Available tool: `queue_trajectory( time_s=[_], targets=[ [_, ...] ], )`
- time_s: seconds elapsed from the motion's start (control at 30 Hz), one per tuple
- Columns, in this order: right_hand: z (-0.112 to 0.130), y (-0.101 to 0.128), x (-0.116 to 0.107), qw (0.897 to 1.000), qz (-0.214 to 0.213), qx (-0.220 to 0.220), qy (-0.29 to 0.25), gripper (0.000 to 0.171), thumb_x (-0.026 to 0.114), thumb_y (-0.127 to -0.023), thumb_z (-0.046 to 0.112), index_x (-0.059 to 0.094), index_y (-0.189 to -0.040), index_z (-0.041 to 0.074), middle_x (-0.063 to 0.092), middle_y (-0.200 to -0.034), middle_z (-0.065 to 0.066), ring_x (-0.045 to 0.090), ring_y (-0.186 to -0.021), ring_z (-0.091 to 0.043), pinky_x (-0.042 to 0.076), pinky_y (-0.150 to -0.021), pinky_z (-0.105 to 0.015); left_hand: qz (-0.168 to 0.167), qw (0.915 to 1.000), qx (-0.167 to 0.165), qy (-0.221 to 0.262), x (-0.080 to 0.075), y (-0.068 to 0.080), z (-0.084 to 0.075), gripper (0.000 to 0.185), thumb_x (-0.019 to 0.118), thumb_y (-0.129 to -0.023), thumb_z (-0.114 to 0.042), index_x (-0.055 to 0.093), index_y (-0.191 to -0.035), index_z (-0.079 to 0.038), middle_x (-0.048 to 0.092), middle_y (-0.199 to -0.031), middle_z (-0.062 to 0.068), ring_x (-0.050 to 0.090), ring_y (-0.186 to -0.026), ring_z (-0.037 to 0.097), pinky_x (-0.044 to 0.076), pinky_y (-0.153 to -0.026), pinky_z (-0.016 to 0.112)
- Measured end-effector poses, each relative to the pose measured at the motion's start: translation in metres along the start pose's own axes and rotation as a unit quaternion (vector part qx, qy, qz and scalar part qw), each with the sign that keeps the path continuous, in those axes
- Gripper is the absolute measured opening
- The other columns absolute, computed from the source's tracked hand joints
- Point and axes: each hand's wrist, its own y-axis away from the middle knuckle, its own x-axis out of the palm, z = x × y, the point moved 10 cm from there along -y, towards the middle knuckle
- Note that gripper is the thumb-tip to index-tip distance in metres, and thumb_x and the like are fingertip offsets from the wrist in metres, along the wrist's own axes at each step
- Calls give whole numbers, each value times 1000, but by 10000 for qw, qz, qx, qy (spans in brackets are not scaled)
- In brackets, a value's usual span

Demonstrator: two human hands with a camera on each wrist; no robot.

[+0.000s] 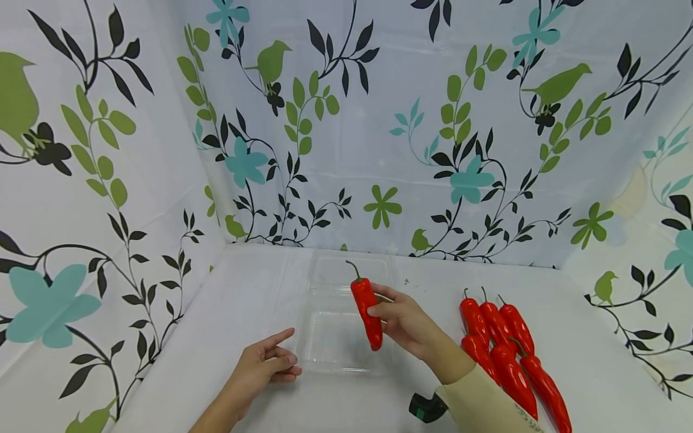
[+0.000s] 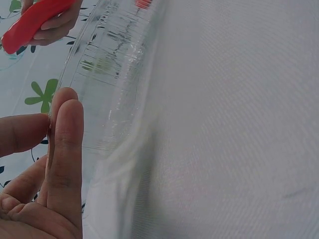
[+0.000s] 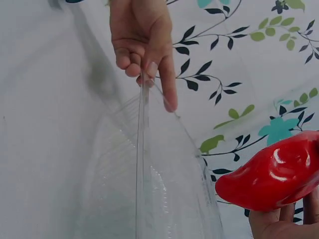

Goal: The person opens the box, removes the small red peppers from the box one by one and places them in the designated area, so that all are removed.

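My right hand (image 1: 403, 322) grips a red chili pepper (image 1: 368, 313) round its lower half, stem pointing up, above the clear plastic container (image 1: 330, 340). In the right wrist view the chili (image 3: 274, 174) shows its rounded tip, with fingers below it. The container lies with its two see-through halves spread on the white table. Beside its left edge is my left hand (image 1: 267, 361), fingers extended and the thumb near them. In the left wrist view, its straight fingers (image 2: 69, 149) stand right at the container's edge, holding nothing visible.
Several red chilies (image 1: 506, 361) lie in two rows to the right, by my right sleeve (image 1: 479, 397). A small black device (image 1: 426, 408) sits beside that sleeve. Patterned cloth (image 1: 379, 120) with leaves and birds hangs behind and along both sides of the white table (image 1: 260, 282).
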Motion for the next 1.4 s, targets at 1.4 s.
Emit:
queue_trajectory(
  time_s=[1.4],
  targets=[
    [21,28,-167,9646,-2207,229,1428,80,72,-95,29,28,-159,11,33,-155,-19,32,-140,-40,44,-109,-54,-23,10000,30,-44,1,1,-1,66,65,-94,-1,36,-154,4,65,-98,12,73,-89,29,62,-79,36]
  ],
)
